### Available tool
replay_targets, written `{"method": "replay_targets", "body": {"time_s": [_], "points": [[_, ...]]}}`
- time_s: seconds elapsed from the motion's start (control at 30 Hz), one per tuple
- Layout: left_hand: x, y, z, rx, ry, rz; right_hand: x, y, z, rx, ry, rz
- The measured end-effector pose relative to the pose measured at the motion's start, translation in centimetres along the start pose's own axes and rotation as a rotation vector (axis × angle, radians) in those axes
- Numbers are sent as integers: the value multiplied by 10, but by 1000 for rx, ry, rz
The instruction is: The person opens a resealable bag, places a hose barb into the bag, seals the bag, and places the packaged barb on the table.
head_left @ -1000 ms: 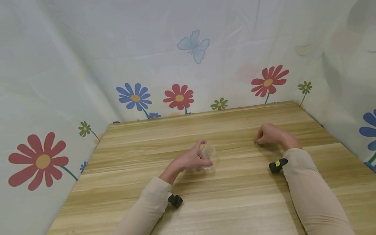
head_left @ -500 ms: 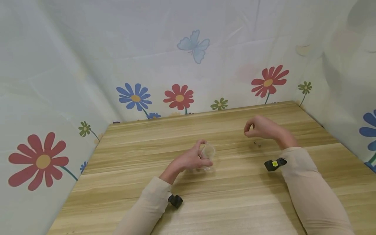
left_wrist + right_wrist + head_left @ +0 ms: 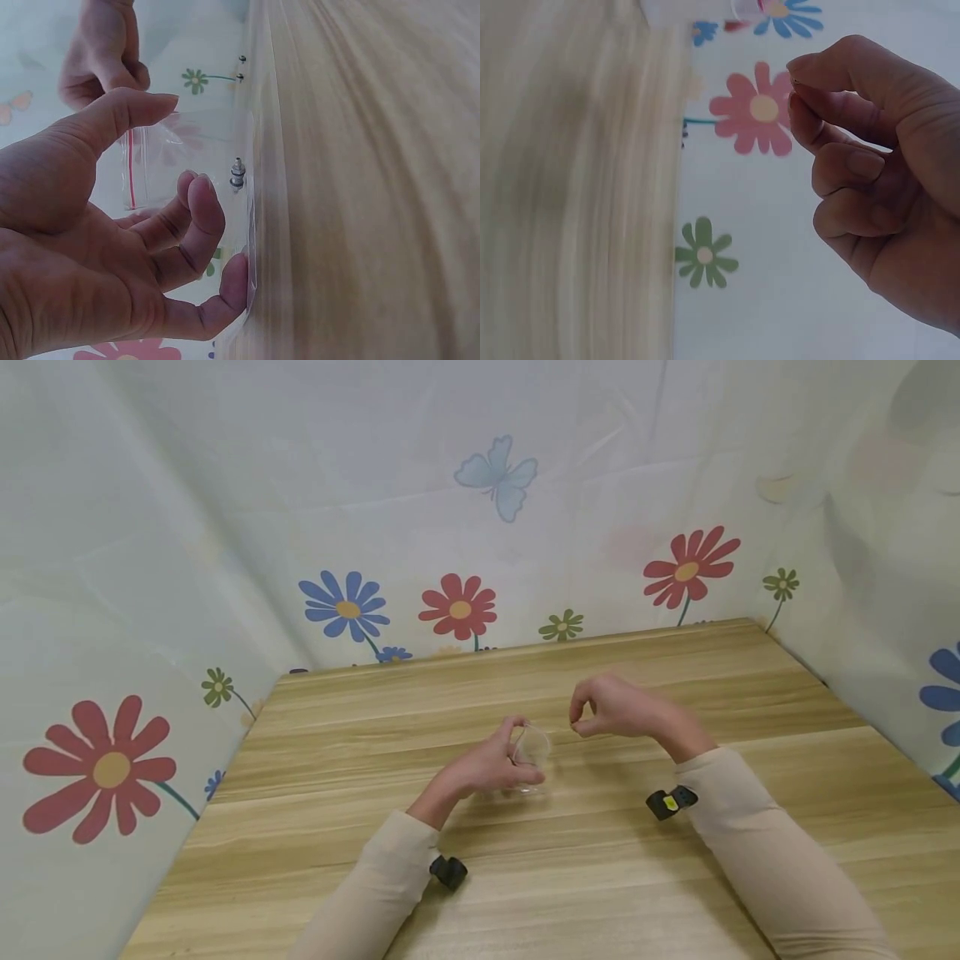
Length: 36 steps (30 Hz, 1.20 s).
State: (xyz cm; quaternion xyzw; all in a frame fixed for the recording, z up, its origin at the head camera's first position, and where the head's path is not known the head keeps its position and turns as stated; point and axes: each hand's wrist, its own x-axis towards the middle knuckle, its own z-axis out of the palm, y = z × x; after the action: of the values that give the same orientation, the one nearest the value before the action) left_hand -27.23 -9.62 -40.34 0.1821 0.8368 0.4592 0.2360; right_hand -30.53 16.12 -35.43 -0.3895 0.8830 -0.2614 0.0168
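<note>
Right hand (image 3: 618, 706) neared bag (image 3: 535, 745), apparently laden.

The bag (image 3: 534, 745) rests on the table (image 3: 360, 752), its left side in the left hand (image 3: 489, 767); some hardware (image 3: 238, 172) sits inside the bag, near the bottom; two loose pieces (image 3: 240, 78) lie on the table beyond the bag. The right hand (image 3: 618, 704) is above the table, right of the bag; a cloth (image 3: 405, 485) hangs behind the table and along both sides.
</note>
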Motion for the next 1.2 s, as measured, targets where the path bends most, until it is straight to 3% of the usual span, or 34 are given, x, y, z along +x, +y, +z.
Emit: {"method": "replay_targets", "body": {"time_s": [0.53, 1.2], "points": [[-2, 1, -3, 46, -3, 16, 20, -24, 31, -6, -25, -150], [-3, 1, -2, 72, 2, 58, 26, -29, 47, -103, 71, -117]]}}
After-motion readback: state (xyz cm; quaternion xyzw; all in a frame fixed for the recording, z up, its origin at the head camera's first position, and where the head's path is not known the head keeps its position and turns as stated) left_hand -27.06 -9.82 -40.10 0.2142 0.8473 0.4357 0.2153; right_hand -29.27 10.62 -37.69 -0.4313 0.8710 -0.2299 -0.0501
